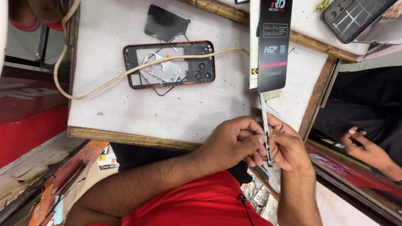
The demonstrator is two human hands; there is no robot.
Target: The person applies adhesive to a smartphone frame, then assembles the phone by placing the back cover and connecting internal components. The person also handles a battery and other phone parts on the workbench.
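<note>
A thin phone is held edge-on between both hands at the worktop's near edge.

It is pinched by the left hand and clasped by the right hand, both grips clenched on it; an orange-rimmed phone frame lies well apart under a pale cable.

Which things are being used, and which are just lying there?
In use: left hand, right hand, thin panel held edge-on.
Lying about: orange phone frame, cream cable, black cover, black packet, dark case.
</note>
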